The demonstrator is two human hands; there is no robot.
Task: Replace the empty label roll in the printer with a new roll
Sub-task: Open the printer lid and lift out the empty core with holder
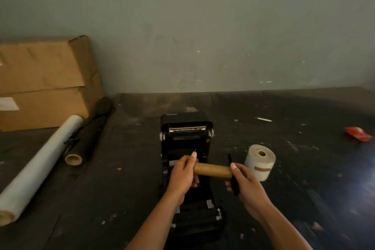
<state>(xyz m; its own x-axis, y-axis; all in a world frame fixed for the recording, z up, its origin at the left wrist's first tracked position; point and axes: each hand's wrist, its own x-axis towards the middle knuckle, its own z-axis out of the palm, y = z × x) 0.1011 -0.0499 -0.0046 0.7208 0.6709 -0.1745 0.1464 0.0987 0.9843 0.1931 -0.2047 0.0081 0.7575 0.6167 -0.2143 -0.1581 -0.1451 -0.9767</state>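
The printer [185, 138] sits open on the dark worktop [284, 111], its lid tipped back toward the wall. Just in front of it, both hands hold the empty cardboard core [213, 170] level above the printer's open bay. The left hand [183, 176] has its grip curled around the core's left end, thumb pointing up. The right hand [246, 181] has its grip clamped on the black holder end [233, 176] at the core's right end, thumb resting on top. To the right of the printer, close by, the new label roll [260, 162] stands on end, a brown strip of tape on its side. Further right of the printer lies a red wrapper [358, 133]. Left of the printer lie a dark roll [89, 134] with a cardboard centre and, beside it, a long pale roll [38, 166]. Behind those, cardboard boxes [44, 81] are stacked against the wall.
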